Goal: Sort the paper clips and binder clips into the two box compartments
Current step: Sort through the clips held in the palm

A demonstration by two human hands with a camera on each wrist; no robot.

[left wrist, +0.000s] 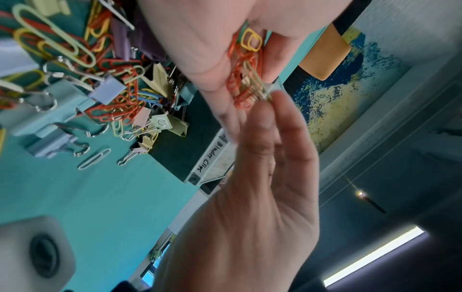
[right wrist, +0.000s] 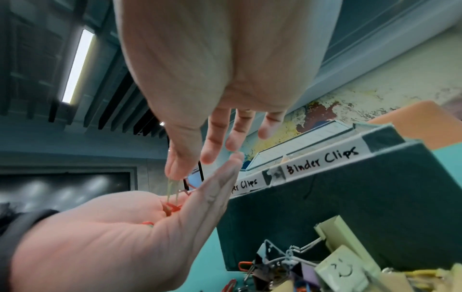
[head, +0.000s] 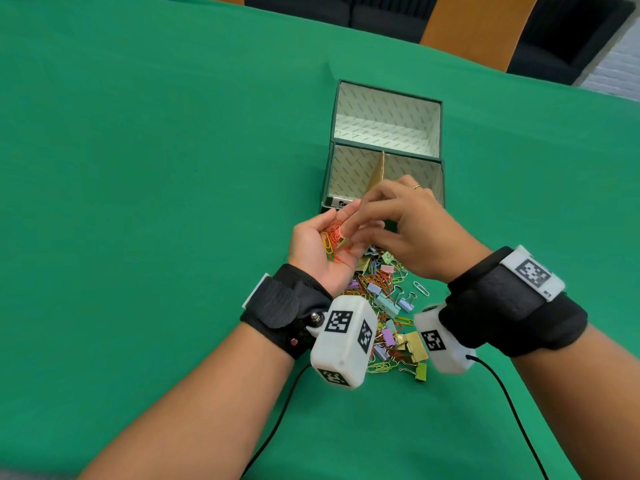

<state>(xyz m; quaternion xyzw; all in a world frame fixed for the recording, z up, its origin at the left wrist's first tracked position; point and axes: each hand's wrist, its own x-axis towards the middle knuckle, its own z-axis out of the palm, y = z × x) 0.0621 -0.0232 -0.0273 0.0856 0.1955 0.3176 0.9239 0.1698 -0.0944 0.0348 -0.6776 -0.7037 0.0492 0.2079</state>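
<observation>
My left hand [head: 308,237] lies palm up beside the box's near wall, its fingers fairly straight, carrying several orange and yellow paper clips [head: 331,241] in the palm. My right hand [head: 415,230] hovers over it, thumb and forefinger pinching a pale green paper clip [right wrist: 172,187] whose lower end touches the clips in the palm [left wrist: 243,79]. The green box [head: 328,174] has a cardboard divider [head: 377,171]; its front rim carries the labels "Binder Clips" [right wrist: 322,160] on the right and "…er Clips" [right wrist: 246,184] on the left. A mixed pile of paper clips and binder clips [head: 384,296] lies under my wrists.
The box's open lid [head: 388,98] stands behind the two compartments. A lone white paper clip [head: 420,288] lies to the right of the pile. The green tablecloth [head: 156,168] spreads wide to the left. Camera cables [head: 512,410] trail from both wrists.
</observation>
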